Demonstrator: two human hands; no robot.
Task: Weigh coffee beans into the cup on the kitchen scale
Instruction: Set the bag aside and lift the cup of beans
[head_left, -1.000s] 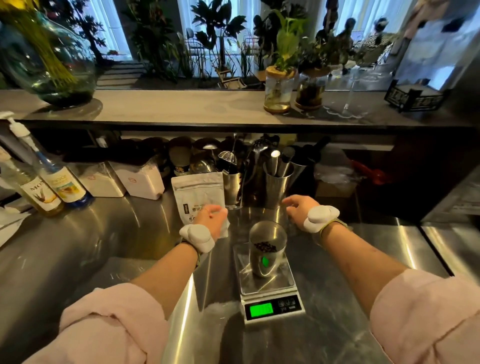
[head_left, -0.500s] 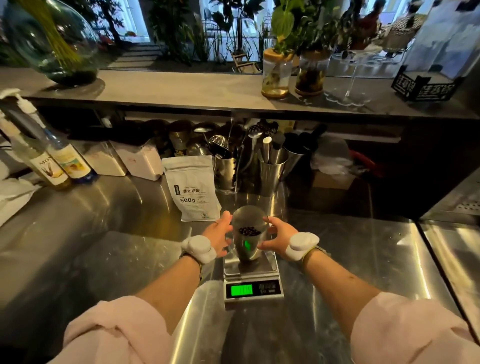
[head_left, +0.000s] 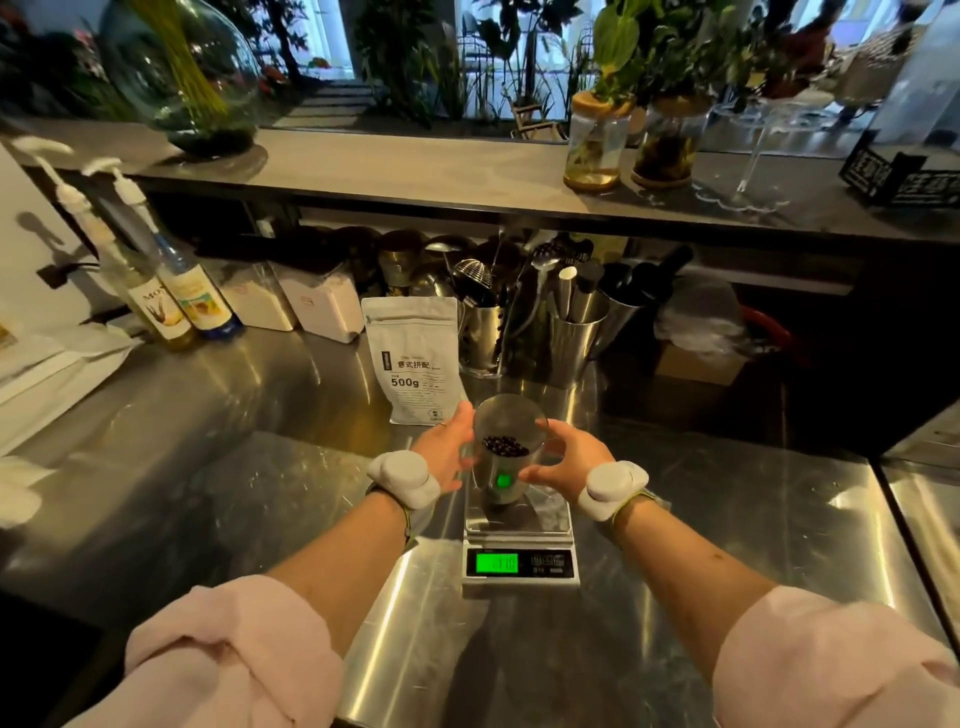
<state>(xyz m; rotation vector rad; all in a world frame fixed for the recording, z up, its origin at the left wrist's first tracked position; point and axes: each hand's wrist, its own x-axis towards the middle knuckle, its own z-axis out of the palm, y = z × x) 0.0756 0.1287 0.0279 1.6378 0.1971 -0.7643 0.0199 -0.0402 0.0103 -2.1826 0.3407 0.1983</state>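
Note:
A metal cup (head_left: 498, 486) with dark coffee beans (head_left: 505, 446) at its bottom stands on the platform of a small kitchen scale (head_left: 553, 514), whose green display (head_left: 497, 564) is lit. My left hand (head_left: 445, 453) curls round the cup's left side, thumb near the rim. On the other side my right hand (head_left: 565, 457) wraps the cup with thumb and fingers. I cannot tell whether the cup is lifted off the platform. A white 500 g coffee bag (head_left: 415, 358) stands upright just behind my left hand.
Metal utensil holders (head_left: 485, 338) (head_left: 571, 340) stand behind the scale under a low shelf (head_left: 415, 174). Two pump syrup bottles (head_left: 176, 301) and white containers (head_left: 324, 309) sit at the back left. The steel counter (head_left: 234, 493) spreads around the scale.
My left hand left the coffee bag and my right hand came in from behind the cup. Both hands now hold the cup's sides.

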